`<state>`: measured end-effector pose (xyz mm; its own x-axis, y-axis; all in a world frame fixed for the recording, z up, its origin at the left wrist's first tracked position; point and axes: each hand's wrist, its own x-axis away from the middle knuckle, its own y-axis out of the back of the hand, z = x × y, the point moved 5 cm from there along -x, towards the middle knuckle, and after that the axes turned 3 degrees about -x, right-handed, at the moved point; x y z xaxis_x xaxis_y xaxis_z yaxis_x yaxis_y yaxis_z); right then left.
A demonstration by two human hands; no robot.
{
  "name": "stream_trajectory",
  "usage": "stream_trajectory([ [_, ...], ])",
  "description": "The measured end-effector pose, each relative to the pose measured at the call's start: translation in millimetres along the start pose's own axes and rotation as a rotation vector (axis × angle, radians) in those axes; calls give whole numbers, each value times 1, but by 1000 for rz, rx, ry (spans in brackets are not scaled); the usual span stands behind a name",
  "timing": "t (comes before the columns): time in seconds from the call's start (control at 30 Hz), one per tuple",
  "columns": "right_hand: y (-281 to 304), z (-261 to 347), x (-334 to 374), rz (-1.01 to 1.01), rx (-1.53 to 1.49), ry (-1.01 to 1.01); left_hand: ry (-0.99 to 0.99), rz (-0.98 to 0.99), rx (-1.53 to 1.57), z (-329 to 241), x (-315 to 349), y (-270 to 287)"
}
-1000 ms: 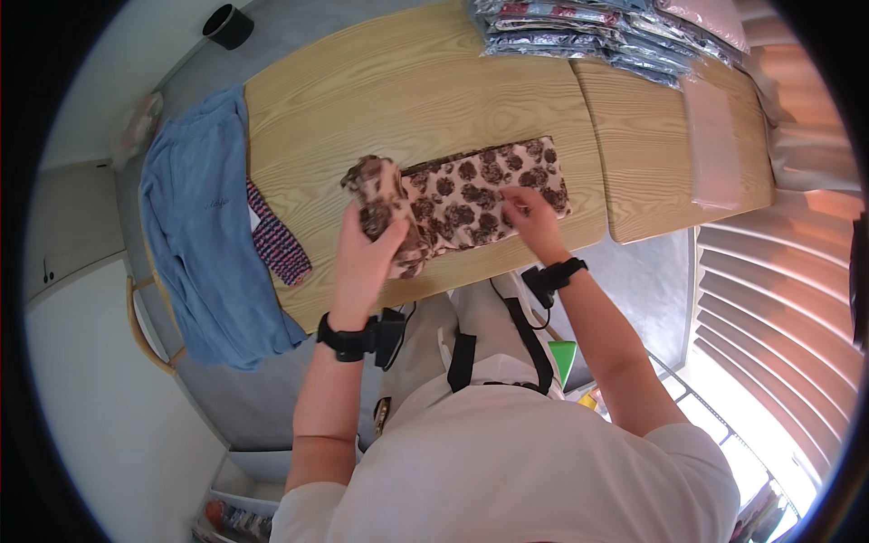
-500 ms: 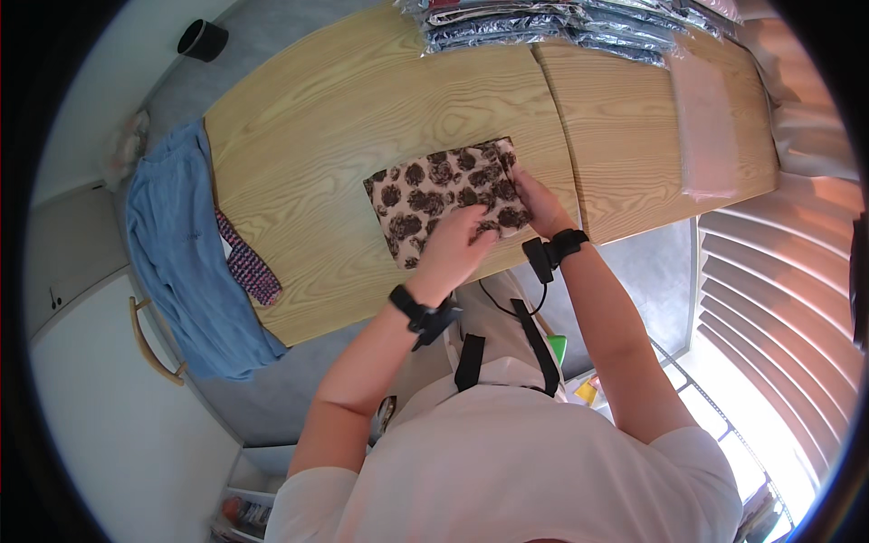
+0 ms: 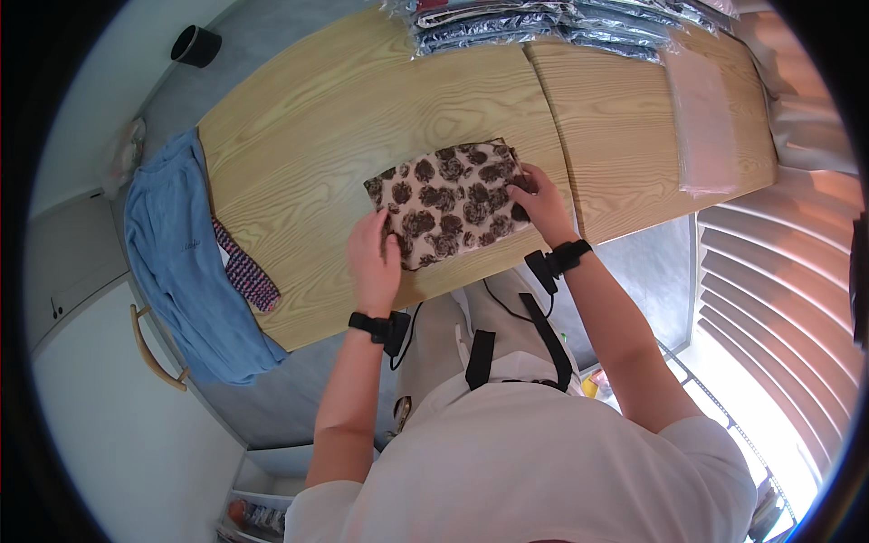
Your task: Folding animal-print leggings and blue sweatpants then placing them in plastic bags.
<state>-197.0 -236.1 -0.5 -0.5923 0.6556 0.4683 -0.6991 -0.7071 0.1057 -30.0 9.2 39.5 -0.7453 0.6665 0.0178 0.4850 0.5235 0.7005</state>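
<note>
A folded pale pink fabric piece (image 3: 450, 206) with dark brown floral blotches lies on the wooden table in front of me. At its left edge is my left hand (image 3: 374, 258), fingers along the side and thumb near the lower left corner, closed on the edge. The right edge is held by my right hand (image 3: 546, 206), the thumb on top and the other fingers partly hidden at the side. Each wrist wears a black strap with a small black device and a cable.
The light wood tabletop (image 3: 317, 136) has a seam on the right. Bagged garments (image 3: 534, 23) are stacked at its far edge. Clear plastic sheets (image 3: 701, 122) lie far right. A blue garment (image 3: 176, 262) and a patterned knit piece (image 3: 249, 271) hang over the left edge. A black bin (image 3: 196, 45) stands beyond.
My left hand has moved from on top of the fabric to its left edge. My right hand has stayed at the right edge, its thumb now on top. The fabric's top layer looks more rumpled.
</note>
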Motion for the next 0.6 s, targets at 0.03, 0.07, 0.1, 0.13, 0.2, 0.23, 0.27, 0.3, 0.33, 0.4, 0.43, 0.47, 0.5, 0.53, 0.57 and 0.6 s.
stream_trajectory([
  [0.03,0,-6,-3,2,3,1,-170,-3,-131,-14,-4,-4],
  [0.07,9,-13,-5,-159,188,-25,-167,-5,-131,-21,-6,-8],
  [0.1,16,-19,-7,-319,373,-49,-259,97,-206,-34,-7,-18],
  [0.13,13,-20,-7,-364,450,-13,-347,199,-283,-42,-4,-28],
  [0.2,-5,-15,0,-325,562,-29,-365,260,-351,-39,4,-45],
  [0.23,-12,-7,3,-305,675,-46,-399,326,-408,-36,7,-55],
  [0.27,-14,-13,-1,-304,728,-31,-400,362,-452,-30,10,-61],
  [0.3,-13,-11,-3,-304,730,-29,-400,360,-451,-30,10,-64],
  [0.33,-12,-10,-4,-285,775,-64,-408,345,-453,-31,9,-66],
  [0.4,-3,-7,-4,-288,827,-96,-433,323,-442,-35,9,-73],
  [0.43,1,-10,-8,-223,798,-51,-423,335,-434,-35,8,-77],
  [0.47,8,-10,-10,-162,772,-5,-417,347,-424,-36,8,-79],
  [0.5,16,-7,-10,-198,784,3,-401,365,-443,-34,8,-79],
  [0.53,17,-7,-9,-130,638,-34,-387,382,-460,-31,9,-77],
  [0.57,28,-5,-11,-63,492,-66,-382,376,-466,-28,10,-75],
  [0.6,54,1,-14,-106,506,-56,-379,371,-472,-27,12,-74],
])
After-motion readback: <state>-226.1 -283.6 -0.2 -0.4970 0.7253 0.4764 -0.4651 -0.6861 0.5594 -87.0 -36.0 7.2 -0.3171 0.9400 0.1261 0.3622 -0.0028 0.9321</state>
